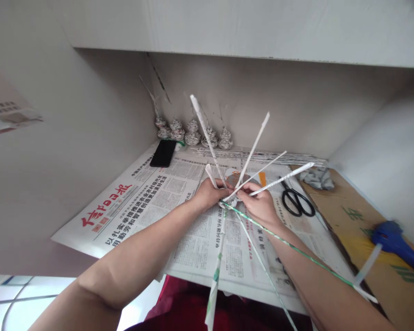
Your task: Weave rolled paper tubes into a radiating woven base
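Observation:
My left hand (211, 193) and my right hand (260, 204) meet over the newspaper, fingers closed around the small centre of a paper weaving (232, 201). Rolled paper tubes (255, 148) fan out from it: several white ones point up and away, others come toward me. A green-and-white tube (296, 249) runs from the centre across my right forearm. Another green-marked tube (216, 271) hangs down over the table's front edge. My fingers hide much of the centre, so its exact weave cannot be made out.
Newspaper (141, 207) covers the table. Several gourd-shaped paper weavings (193, 134) stand along the back wall, with a black phone (163, 153) in front. Loose paper tubes (279, 157) lie behind. Black-handled scissors (298, 203), cardboard (345, 220) and a blue glue gun (396, 240) are at right.

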{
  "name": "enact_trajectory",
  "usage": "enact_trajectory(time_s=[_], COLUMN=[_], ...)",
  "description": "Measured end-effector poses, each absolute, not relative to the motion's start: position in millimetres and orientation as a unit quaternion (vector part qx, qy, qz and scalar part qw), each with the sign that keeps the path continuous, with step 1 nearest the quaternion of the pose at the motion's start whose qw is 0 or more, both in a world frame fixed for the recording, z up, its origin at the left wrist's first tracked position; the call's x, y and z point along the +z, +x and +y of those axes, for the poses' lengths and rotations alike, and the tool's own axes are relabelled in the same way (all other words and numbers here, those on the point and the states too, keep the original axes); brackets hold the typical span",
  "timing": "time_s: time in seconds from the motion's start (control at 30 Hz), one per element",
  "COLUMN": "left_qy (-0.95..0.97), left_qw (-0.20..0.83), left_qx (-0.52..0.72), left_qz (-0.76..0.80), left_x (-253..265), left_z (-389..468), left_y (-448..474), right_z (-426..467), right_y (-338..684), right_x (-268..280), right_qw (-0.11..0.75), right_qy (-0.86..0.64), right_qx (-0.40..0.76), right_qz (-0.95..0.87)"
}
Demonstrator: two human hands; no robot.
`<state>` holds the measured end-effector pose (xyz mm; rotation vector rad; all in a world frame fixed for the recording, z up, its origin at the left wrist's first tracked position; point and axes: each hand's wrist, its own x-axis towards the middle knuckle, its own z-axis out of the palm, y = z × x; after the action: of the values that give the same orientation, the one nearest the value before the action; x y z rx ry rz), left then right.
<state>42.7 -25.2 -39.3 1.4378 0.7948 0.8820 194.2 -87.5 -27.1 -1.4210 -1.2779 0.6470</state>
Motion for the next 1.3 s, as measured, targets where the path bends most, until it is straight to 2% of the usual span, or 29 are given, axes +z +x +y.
enact_trajectory(time_s=[0.2, 0.33, 0.47, 0.6, 0.73, 0.93, 1.1, 1.3], left_qy=[0.642, 0.652, 0.585, 0.472, 0.434, 0.431, 0.463, 0.481], left_qw=[0.593, 0.584, 0.632, 0.708, 0.773, 0.796, 0.808, 0.804], left_qx=[0.359, 0.359, 0.38, 0.406, 0.34, 0.295, 0.265, 0.254], left_qz=[0.328, 0.322, 0.336, 0.333, 0.313, 0.308, 0.251, 0.241], left_x=[-34.0, -30.7, -28.7, -25.7, -24.6, -32.1, -27.9, -21.7], left_z=[-25.3, -26.5, -25.6, -21.1, -18.6, -13.7, -14.8, -18.0], left_y=[39.4, 39.1, 41.1, 40.5, 37.2, 33.5, 30.6, 27.4], right_z=[-85.8, -86.5, -88.5, -93.4, -98.6, -102.1, -106.3, -109.9], right_y=[196.4, 193.6, 191.9, 190.5, 188.9, 190.4, 189.9, 190.8], right_x=[-32.9, -30.1, -21.5, -11.6, -9.0, -10.4, -1.9, 7.5], right_qw=[0.531, 0.549, 0.571, 0.559, 0.515, 0.465, 0.45, 0.375], right_qy=[-0.6, -0.582, -0.556, -0.534, -0.556, -0.553, -0.513, -0.506], right_qx=[0.197, 0.241, 0.304, 0.298, 0.219, 0.055, 0.001, -0.087], right_qz=[-0.565, -0.549, -0.523, -0.56, -0.615, -0.689, -0.731, -0.772])
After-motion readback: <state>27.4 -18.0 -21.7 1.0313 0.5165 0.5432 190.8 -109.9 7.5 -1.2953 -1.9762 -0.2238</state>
